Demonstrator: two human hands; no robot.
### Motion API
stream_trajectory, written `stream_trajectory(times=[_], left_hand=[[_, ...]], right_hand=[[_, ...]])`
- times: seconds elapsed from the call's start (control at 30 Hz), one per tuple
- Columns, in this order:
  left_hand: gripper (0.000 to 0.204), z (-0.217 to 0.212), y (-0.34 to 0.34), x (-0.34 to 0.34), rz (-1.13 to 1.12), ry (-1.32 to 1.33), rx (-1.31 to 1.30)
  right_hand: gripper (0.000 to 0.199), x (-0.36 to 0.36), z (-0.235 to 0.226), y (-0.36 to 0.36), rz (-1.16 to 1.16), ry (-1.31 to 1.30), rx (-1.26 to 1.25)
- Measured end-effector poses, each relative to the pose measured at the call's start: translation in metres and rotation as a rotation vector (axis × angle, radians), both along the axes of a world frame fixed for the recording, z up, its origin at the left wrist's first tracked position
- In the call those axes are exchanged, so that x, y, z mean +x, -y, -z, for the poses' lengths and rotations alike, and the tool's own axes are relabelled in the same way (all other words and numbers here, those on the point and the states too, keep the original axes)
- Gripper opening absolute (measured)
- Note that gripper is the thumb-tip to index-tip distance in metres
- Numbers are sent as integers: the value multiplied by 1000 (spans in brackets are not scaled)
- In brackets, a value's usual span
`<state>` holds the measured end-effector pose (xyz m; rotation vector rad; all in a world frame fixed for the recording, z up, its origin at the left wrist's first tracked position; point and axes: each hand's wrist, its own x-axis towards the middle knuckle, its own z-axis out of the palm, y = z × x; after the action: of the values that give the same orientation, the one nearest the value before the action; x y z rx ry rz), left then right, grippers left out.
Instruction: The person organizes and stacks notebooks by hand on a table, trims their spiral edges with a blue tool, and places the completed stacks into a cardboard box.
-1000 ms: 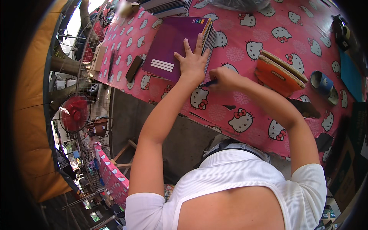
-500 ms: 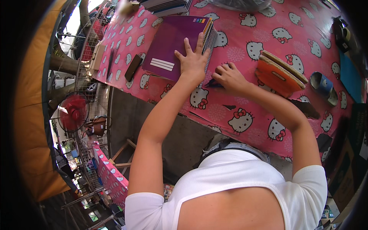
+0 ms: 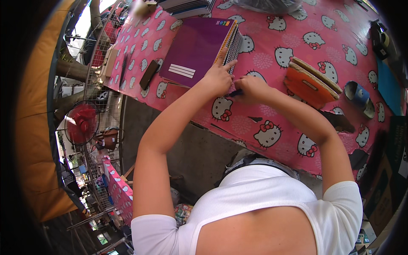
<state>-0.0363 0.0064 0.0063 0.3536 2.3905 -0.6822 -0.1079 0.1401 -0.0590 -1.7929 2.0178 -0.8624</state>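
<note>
A purple spiral notebook (image 3: 193, 49) lies on top of a stack of notebooks on the pink cat-print tablecloth (image 3: 276, 59). My left hand (image 3: 217, 77) rests at the stack's near right corner, index finger stretched along the spiral edge. My right hand (image 3: 250, 88) is closed around a small dark pen-like object (image 3: 235, 92), whose tip shows between the two hands just beside the notebook corner. The hands touch each other.
An orange box with a woven lid (image 3: 310, 83) sits right of my hands, a blue tape roll (image 3: 356, 93) beyond it. A dark phone-like slab (image 3: 149, 74) lies left of the notebooks. More notebooks (image 3: 187, 5) are stacked at the far edge. A red fan (image 3: 81, 123) stands below left.
My left hand slid from flat on the purple cover to the stack's near corner. My right hand moved left with the dark object until it met the left hand.
</note>
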Motion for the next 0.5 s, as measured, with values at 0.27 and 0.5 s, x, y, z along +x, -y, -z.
stream_trajectory(times=[0.27, 0.5], left_hand=[[37, 2, -3, -6, -11, -38, -28], [33, -1, -6, -7, -23, -24, -57]], right_hand=[[41, -20, -20, 16, 70, 656, 619], [40, 1, 19, -16, 57, -267, -1]])
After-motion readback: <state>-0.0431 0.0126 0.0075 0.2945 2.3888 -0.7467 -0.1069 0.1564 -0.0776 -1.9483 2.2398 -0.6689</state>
